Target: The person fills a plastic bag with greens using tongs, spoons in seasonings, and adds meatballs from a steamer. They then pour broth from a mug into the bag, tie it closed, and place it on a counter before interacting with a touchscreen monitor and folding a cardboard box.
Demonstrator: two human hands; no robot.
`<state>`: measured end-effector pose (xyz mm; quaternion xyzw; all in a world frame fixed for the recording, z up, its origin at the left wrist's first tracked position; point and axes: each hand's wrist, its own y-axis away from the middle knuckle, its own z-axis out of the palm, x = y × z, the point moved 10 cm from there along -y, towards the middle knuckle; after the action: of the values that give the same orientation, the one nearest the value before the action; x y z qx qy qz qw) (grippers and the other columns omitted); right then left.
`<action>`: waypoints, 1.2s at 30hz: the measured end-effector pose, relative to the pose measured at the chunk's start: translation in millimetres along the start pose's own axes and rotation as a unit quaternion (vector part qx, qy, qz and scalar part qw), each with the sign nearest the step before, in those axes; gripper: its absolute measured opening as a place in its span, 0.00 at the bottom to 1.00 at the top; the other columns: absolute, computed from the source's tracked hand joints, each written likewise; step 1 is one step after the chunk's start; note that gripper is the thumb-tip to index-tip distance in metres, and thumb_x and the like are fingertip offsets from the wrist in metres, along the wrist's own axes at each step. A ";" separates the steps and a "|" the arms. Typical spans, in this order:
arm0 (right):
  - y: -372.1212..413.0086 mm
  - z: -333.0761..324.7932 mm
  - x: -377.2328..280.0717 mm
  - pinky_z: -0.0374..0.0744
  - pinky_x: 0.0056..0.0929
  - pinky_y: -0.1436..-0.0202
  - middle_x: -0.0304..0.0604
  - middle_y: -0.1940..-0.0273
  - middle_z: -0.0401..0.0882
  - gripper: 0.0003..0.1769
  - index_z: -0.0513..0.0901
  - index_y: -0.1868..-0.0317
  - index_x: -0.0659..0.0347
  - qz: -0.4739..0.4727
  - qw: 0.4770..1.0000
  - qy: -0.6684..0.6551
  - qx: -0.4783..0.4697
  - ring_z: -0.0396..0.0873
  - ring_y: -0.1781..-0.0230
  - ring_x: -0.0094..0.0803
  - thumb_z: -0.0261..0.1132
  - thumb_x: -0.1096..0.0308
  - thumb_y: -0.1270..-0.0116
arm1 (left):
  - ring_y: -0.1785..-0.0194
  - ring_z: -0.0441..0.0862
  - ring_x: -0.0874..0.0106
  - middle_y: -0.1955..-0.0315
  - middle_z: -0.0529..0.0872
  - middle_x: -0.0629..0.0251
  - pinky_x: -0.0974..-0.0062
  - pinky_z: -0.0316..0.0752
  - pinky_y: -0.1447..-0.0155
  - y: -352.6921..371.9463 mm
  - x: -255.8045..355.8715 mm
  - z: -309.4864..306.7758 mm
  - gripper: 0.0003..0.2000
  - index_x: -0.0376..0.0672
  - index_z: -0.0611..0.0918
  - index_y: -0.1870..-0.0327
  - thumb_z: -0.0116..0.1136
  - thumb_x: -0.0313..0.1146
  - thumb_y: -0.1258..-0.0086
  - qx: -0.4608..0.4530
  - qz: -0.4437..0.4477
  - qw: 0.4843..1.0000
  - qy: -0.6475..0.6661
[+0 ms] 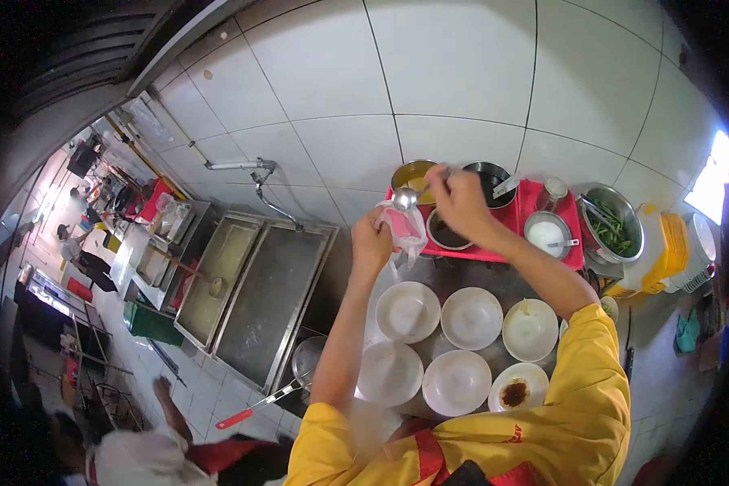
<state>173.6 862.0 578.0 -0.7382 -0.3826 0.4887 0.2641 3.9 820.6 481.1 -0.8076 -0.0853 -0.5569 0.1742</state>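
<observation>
My left hand (pixel 372 241) is closed on the rim of a thin clear plastic bag (pixel 409 229), held up at the front of the red tray (pixel 529 200). A metal ladle (pixel 405 198) hangs from my right hand (pixel 462 202), its bowl at the bag's mouth. Behind the ladle stands a pot of yellowish liquid (pixel 417 173). A pot of dark sauce (pixel 445 232) sits just below my right hand. Several white bowls (pixel 471 318) stand on the metal table nearer to me; one holds a dark red-brown sauce (pixel 514 394).
A bowl of white powder (pixel 547 232), a glass jar (pixel 552 193) and a pot of green vegetables (pixel 611 227) are at the right. Metal sinks (pixel 271 300) lie left. A person (pixel 142 454) is at the lower left; others stand further back.
</observation>
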 end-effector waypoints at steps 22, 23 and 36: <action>72.5 31.3 87.9 0.79 0.44 0.60 0.56 0.73 0.80 0.04 0.82 0.74 0.68 0.024 0.910 0.317 -0.268 0.80 0.63 0.53 0.64 0.75 0.48 | 0.72 0.79 0.78 0.74 0.84 0.56 0.76 0.74 0.65 79.2 -52.0 -12.9 0.15 0.36 0.82 0.49 0.54 0.22 0.38 0.049 -0.013 0.999 -0.014; 72.2 32.3 89.7 0.79 0.44 0.60 0.56 0.73 0.80 0.04 0.82 0.74 0.68 0.025 0.909 0.318 -0.267 0.80 0.63 0.53 0.64 0.75 0.48 | 0.72 0.79 0.78 0.74 0.84 0.56 0.76 0.74 0.65 80.2 -51.3 -9.2 0.15 0.36 0.82 0.49 0.54 0.22 0.38 0.048 -0.012 0.999 -0.013; 73.3 47.4 73.6 0.75 0.36 0.63 0.45 0.73 0.82 0.05 0.84 0.77 0.58 -0.127 0.821 0.452 -0.325 0.80 0.65 0.38 0.63 0.69 0.49 | 0.62 0.85 0.63 0.61 0.85 0.47 0.69 0.76 0.58 84.9 -8.9 13.3 0.15 0.35 0.82 0.50 0.55 0.23 0.39 0.051 0.068 0.994 -0.075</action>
<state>169.3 881.7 465.6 -0.8644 -0.4471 -0.0906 0.2115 40.5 747.6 452.7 -0.8412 -0.0719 -0.4762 0.2457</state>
